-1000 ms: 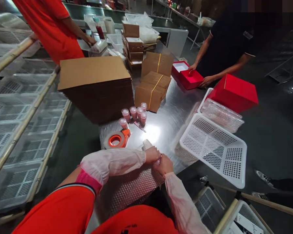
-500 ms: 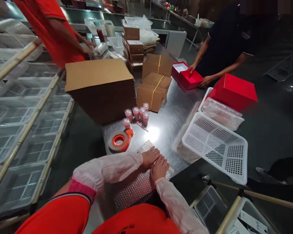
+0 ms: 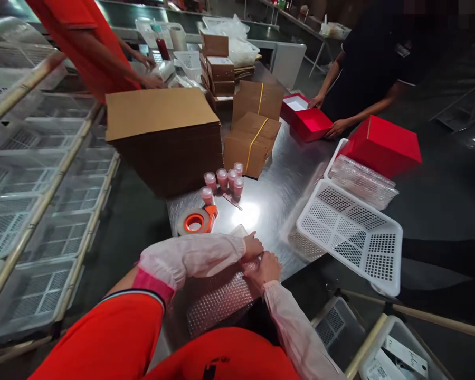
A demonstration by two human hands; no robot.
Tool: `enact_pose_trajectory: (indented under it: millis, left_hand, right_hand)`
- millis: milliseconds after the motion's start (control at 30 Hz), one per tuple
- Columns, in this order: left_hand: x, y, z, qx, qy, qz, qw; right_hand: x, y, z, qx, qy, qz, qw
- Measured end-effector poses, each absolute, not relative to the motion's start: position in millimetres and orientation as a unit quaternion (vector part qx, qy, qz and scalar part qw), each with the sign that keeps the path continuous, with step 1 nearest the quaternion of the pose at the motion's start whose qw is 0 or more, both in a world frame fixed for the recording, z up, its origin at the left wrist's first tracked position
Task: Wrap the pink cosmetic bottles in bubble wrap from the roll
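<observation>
The bubble wrap [image 3: 221,306] lies at lower centre of the frame, stretching from the metal table [image 3: 277,179] toward the person's body. The right hand [image 3: 268,268] is closed on its bunched edge; the left hand [image 3: 252,247] is curled just beside, though whether it grips cannot be told. A loosened right grip could let the springy wrap unfold; a careless sweep of the left sleeve [image 3: 198,256] could push the tape dispenser [image 3: 203,224] into the lidded cups [image 3: 222,180].

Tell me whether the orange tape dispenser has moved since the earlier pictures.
No: judged against the left edge of the shiny metal table, the orange tape dispenser has kept its place.
</observation>
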State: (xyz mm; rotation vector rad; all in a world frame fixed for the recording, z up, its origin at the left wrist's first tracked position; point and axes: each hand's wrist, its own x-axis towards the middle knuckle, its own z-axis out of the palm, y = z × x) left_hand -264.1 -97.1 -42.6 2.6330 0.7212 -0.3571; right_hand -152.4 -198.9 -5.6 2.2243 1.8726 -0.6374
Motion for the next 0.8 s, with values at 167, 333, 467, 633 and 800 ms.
enact_pose_trajectory:
  millis: [167, 333, 467, 633, 800]
  left_hand:
    - [-260.0, -93.7, -35.1, 0.947, 0.246, -0.117, 0.169]
    - [-266.8, -105.0, -34.1, 0.945, 0.257, -0.101, 0.177]
    - [-299.6, -136.7, -41.0, 0.944, 0.277, -0.020, 0.177]
    - [-355.3, -175.0, -61.5, 0.941, 0.279, 0.038, 0.190]
    - [-384.6, -219.9, -78.6, 0.927, 0.304, 0.077, 0.205]
  right_hand:
    - [-140.3, -187.3, -4.6, 0.727, 0.643, -0.216, 0.103]
    - [-139.9, -185.8, -4.6, 0.701, 0.669, -0.222, 0.108]
    - [-165.5, -222.8, -17.5, 0.686, 0.696, -0.192, 0.094]
    - [-199.6, -267.6, -38.2, 0.632, 0.750, -0.131, 0.142]
    - [-217.9, -270.7, -38.9, 0.556, 0.799, -0.127, 0.191]
